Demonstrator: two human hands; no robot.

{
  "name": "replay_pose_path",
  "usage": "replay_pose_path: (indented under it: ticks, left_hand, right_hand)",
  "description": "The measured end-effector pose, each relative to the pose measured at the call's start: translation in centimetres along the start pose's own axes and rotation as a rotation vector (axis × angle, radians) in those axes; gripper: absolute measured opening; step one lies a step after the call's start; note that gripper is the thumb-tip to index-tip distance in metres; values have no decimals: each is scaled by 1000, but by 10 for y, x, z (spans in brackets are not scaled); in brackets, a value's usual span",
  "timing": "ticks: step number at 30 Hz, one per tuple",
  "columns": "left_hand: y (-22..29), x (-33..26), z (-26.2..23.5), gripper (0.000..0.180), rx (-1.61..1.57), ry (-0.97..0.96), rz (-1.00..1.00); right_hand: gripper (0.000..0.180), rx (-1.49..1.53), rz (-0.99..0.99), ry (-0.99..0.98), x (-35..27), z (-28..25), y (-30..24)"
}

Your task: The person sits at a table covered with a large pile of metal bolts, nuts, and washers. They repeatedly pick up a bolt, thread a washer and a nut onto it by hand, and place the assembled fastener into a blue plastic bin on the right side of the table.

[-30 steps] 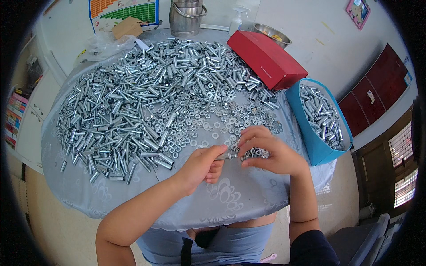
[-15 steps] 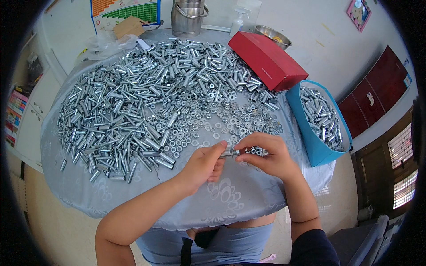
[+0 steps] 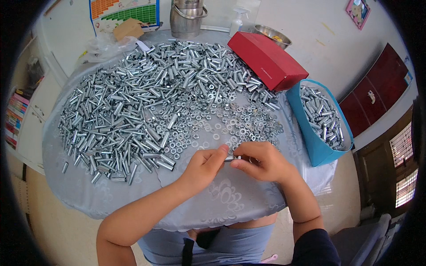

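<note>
Right hand point(image 3: 262, 162) has come slightly left and down since the earlier frames; its fingers, spread a second ago, are now drawn in round the end of the metal fastener point(image 3: 229, 158). Left hand point(image 3: 205, 167) clamped on the other end, thumb on top, fingers curled under. Fastener sits between the two hands, about level: slim bright shank, shiny, pale nut-like piece at the right fingertips; rest hidden by fingers. Just beyond the hands: loose washers and nuts point(image 3: 216, 137), flat rings and hex shapes, dull to bright silver. Left of and beyond left hand: big heap of metal sleeves and bolts point(image 3: 120, 119), smooth tubes, glossy, lying every which way. Under both: grey tablecloth point(image 3: 128, 197), satiny, floral pattern, scalloped hem. Beyond right hand: red box point(image 3: 266, 60), rigid, matte. Right of right hand: blue bin point(image 3: 319, 153), soft-looking walls, filled with similar metal fasteners.
</note>
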State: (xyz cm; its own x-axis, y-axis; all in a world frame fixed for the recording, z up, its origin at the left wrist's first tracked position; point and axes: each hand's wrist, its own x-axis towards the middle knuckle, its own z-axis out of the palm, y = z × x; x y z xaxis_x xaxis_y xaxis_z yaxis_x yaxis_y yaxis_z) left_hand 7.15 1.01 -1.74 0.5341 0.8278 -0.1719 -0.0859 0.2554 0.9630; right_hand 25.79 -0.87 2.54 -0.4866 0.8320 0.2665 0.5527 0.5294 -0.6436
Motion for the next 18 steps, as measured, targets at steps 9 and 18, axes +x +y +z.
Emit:
replay_pose_path:
  ticks: [9,18]
  left_hand:
    - [-1,1,-2,51,51,12,-15]
    - [-4,2,-1,52,24,0,-8]
  right_hand:
    - [29,150,181,-59,-1,-10,-8]
    - [27,-8,48,-127,1,-9,1]
